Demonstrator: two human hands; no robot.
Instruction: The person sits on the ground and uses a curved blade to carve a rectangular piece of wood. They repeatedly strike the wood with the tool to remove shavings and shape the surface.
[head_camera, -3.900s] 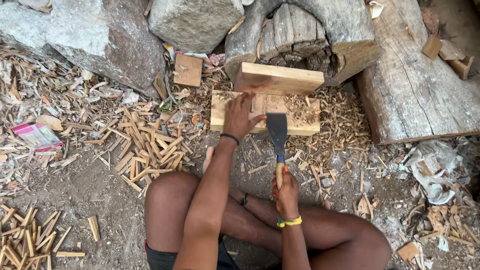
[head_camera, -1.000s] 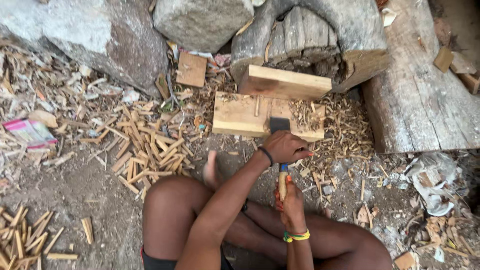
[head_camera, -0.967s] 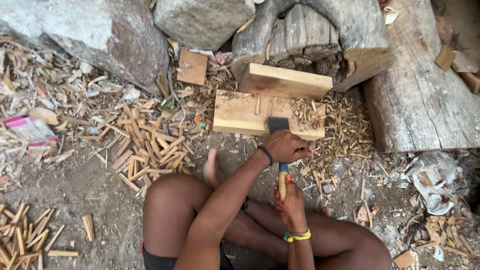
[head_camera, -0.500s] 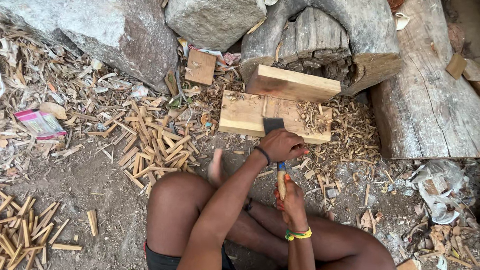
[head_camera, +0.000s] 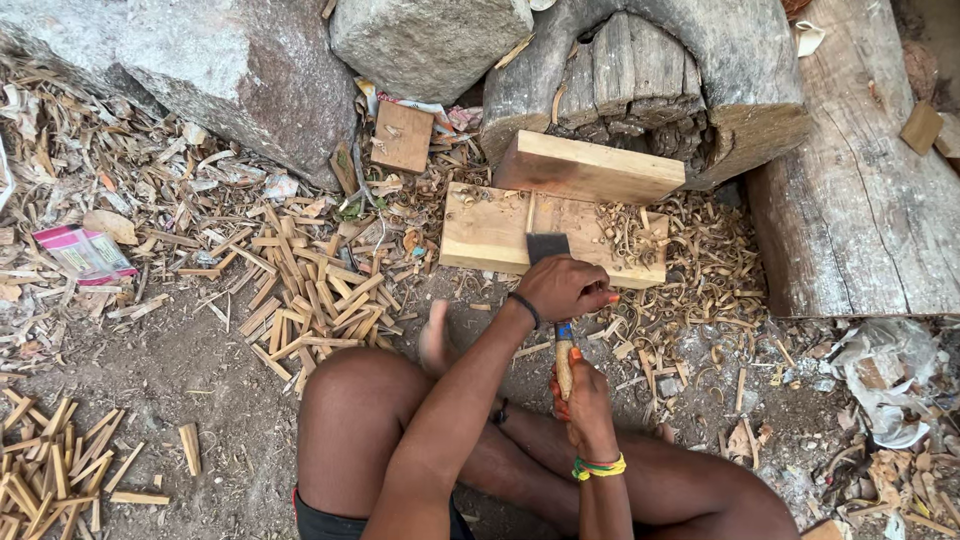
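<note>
My right hand (head_camera: 585, 390), with a green and yellow wristband, grips the pale wooden handle of a flat-bladed chopper (head_camera: 547, 246). The dark blade points away from me and lies over the front edge of a flat wooden board (head_camera: 485, 228). My left hand (head_camera: 563, 288), wearing a black wristband, is curled over the lower part of the blade and hides what lies under it. A thicker wooden block (head_camera: 585, 168) lies across the far side of the board. Curly shavings (head_camera: 630, 228) cover the board's right end.
Split wood sticks (head_camera: 310, 290) are piled to the left, with more sticks (head_camera: 55, 470) at bottom left. Large rocks (head_camera: 250, 70) and a hollow log (head_camera: 650, 70) stand behind the board. A big log (head_camera: 860, 190) lies on the right. My bare knees are below.
Nearly four seconds ago my left hand lay on the board with the chopper held clear; it has since come back onto the blade. Over the last second the hands have barely moved.
</note>
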